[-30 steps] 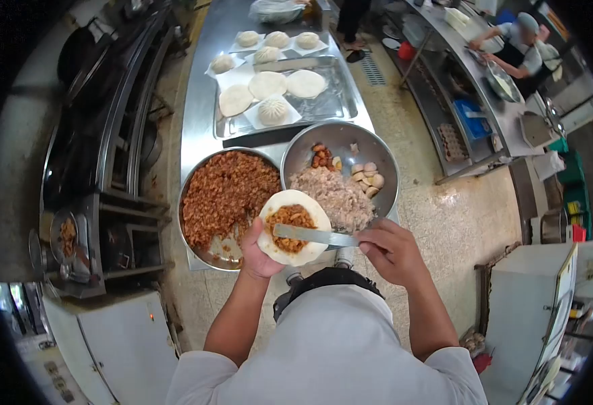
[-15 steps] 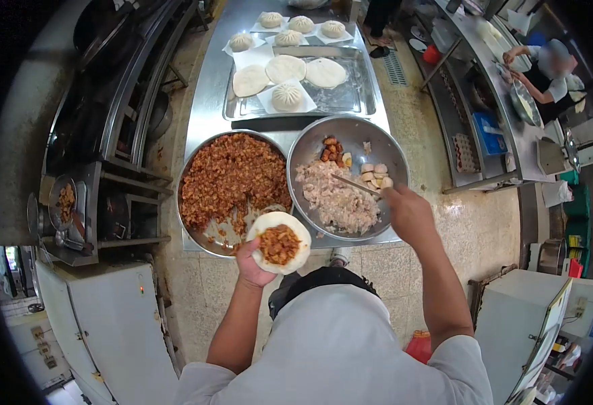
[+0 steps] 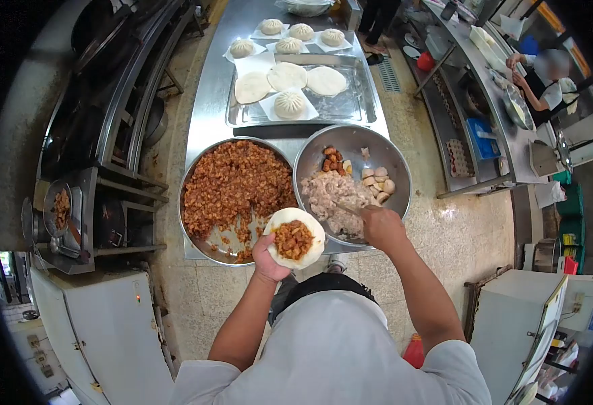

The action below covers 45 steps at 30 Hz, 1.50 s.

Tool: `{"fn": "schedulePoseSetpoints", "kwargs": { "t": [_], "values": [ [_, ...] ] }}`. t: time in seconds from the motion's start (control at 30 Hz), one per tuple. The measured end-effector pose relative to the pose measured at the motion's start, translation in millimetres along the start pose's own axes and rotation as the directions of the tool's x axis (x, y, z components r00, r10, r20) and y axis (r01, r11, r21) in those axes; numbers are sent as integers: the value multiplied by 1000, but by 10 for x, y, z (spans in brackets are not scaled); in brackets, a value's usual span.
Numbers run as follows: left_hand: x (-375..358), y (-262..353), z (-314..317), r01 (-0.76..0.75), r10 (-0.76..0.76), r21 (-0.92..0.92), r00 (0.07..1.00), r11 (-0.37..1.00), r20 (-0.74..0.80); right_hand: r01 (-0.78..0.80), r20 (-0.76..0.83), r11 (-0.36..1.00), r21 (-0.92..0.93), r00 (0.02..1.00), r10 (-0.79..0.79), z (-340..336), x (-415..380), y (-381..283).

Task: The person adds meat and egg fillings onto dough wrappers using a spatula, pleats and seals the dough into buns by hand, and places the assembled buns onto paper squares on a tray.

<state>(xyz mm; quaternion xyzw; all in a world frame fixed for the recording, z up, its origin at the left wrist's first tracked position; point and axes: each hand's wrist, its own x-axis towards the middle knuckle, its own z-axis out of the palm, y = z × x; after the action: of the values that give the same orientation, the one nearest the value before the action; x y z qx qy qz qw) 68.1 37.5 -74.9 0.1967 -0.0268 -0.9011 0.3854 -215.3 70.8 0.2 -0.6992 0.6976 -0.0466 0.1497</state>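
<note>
My left hand (image 3: pixel 269 260) holds up a round dough wrapper (image 3: pixel 315 253) with a mound of reddish-brown filling (image 3: pixel 293 241) in its middle. Gripped in my right hand (image 3: pixel 383 228) is a thin flat spatula (image 3: pixel 348 209), its far end sunk in pale minced meat (image 3: pixel 337 192). That meat lies in a steel bowl (image 3: pixel 398 155), along with pale round slices (image 3: pixel 377 182) and some glossy brown chunks (image 3: pixel 332 160). To its left, close by my left hand, a wide steel pan (image 3: pixel 199 246) holds chunky reddish-brown filling (image 3: pixel 236 182).
Beyond the bowls, a metal tray (image 3: pixel 350 111) carries flat dough rounds (image 3: pixel 286 77) and a pleated bun (image 3: pixel 290 104) on paper. Several more buns (image 3: pixel 301 32) sit behind it. Shelving (image 3: pixel 124 128) lines the left; at right a co-worker (image 3: pixel 546 81) stands by a counter (image 3: pixel 522 145).
My right hand has come down and left, taking the spatula from the upper part of the minced meat to its lower part. The left hand with the filled wrapper has shifted slightly right.
</note>
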Motion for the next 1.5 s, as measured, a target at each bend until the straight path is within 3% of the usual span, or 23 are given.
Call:
{"fn": "schedulePoseSetpoints", "kwargs": {
  "t": [0.13, 0.2, 0.33, 0.43, 0.5, 0.57, 0.6, 0.73, 0.9, 1.13, 1.2, 1.3, 1.47, 1.5],
  "values": [
    [-24, -36, -11, 6, -6, -34, 1000, 999, -28, -73, 78, 997, 32, 994, 71, -37, -47, -119],
    [-17, -8, -7, 31, -31, -33, 999, 999, 24, -143, 61, 971, 192, 989, 134, -86, -102, -150],
    [-38, 175, 66, 23, -21, -51, 999, 998, 39, -197, 79, 925, 324, 980, 182, -222, -219, -88],
    [-106, 335, 223, -52, 53, -70, 999, 996, 5, -197, 6, 904, 380, 978, 211, -385, -354, -95],
    [-108, 401, 326, -88, 88, -53, 996, 995, 3, -73, -198, 913, 402, 966, 165, -484, -477, -108],
    [-38, 423, 419, -124, 125, 24, 992, 992, -29, -63, -209, 925, 374, 966, 150, -636, -565, -187],
    [29, 406, 556, -121, 120, 65, 993, 991, 18, -15, -289, 919, 395, 947, 140, -663, -613, -228],
    [261, 177, 768, 24, -26, 48, 999, 999, 29, 39, -447, 942, 334, 886, 121, -746, -694, -453],
    [341, 6, 964, 118, -115, -36, 991, 992, 71, 44, -474, 956, 289, 875, 102, -471, -736, -505],
    [359, -75, 916, 64, -68, 51, 995, 997, 76, 48, -434, 958, 283, 897, 83, -622, -904, -474],
    [332, -88, 936, -56, 55, 35, 998, 998, 29, -87, -348, 958, 274, 919, 183, -807, -981, -518],
    [352, -58, 930, -99, 96, 46, 993, 994, 63, -13, -405, 956, 293, 904, 136, -795, -1001, -593],
    [307, 58, 807, -97, 94, 82, 995, 992, 32, 4, -384, 967, 255, 918, 97, -676, -838, -552],
    [250, 115, 722, -154, 152, 72, 988, 985, 37, 2, -357, 968, 251, 930, 91, -723, -849, -543]
  ]
}}
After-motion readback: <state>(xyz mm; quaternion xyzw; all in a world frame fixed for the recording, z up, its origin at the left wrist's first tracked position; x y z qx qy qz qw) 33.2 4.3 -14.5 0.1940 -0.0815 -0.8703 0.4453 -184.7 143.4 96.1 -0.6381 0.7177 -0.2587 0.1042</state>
